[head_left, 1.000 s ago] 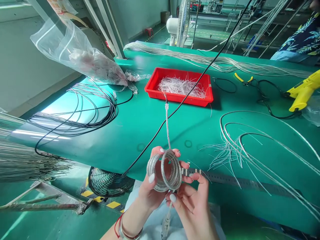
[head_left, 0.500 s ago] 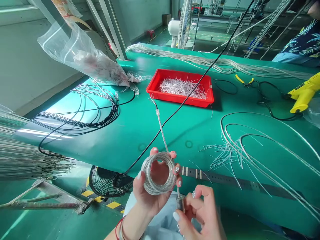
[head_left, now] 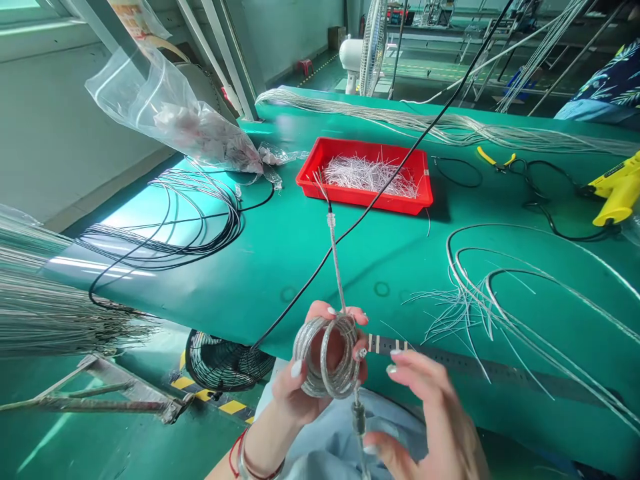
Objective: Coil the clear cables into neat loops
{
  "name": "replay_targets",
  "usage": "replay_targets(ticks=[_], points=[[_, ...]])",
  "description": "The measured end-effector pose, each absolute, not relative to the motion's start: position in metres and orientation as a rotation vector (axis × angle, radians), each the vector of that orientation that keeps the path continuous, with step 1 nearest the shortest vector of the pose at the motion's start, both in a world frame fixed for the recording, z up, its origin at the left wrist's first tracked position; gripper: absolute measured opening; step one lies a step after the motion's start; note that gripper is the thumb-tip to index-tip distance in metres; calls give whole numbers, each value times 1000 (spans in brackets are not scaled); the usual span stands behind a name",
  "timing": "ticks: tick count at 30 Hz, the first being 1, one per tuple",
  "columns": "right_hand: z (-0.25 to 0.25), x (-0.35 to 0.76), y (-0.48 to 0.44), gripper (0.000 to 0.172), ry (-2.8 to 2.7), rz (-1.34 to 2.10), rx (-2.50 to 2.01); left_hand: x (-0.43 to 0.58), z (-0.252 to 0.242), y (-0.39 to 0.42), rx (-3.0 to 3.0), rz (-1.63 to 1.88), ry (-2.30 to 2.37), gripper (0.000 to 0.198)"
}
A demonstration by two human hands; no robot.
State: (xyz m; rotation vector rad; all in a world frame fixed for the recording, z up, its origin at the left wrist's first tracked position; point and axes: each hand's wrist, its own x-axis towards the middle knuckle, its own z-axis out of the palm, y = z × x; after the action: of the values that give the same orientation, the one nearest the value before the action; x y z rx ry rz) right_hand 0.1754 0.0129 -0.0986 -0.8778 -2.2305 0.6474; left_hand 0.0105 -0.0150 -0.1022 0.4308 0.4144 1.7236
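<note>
"What's the left hand [head_left: 300, 393] doing?"

"Its fingers curl around a coil of braided cable [head_left: 325, 357], thumb pressed on the loops; holding them snug keeps them even."

"And the right hand [head_left: 425, 427]?"

"Fingers spread, pinching nothing, near a small plug [head_left: 358, 419] dangling below. The cable's other end rises over the green table [head_left: 400, 293] toward a red tray [head_left: 360, 202]."

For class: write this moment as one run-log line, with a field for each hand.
left hand: grips silver cable coil | right hand: open, near dangling cable connector | behind: red tray of cut wires
</note>
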Motion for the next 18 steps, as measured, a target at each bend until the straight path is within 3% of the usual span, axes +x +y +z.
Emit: replay_targets(ticks=[2,4,11,15,18], points=[[-92,173,30,72,-2313,469,-757,13,-102,-16,423,1630,364,44],[-87,166,39,80,-2440,406,-606,16,-101,-18,423,1550,334,46],[-97,143,36,75,-2452,427,-491,25,-103,-28,356,1552,432,40],[-103,143,30,88,-2432,414,-500,25,-112,-30,292,1540,445,68],[-105,146,29,86,-2392,622,-517,21,-111,-25,267,1519,544,67]])
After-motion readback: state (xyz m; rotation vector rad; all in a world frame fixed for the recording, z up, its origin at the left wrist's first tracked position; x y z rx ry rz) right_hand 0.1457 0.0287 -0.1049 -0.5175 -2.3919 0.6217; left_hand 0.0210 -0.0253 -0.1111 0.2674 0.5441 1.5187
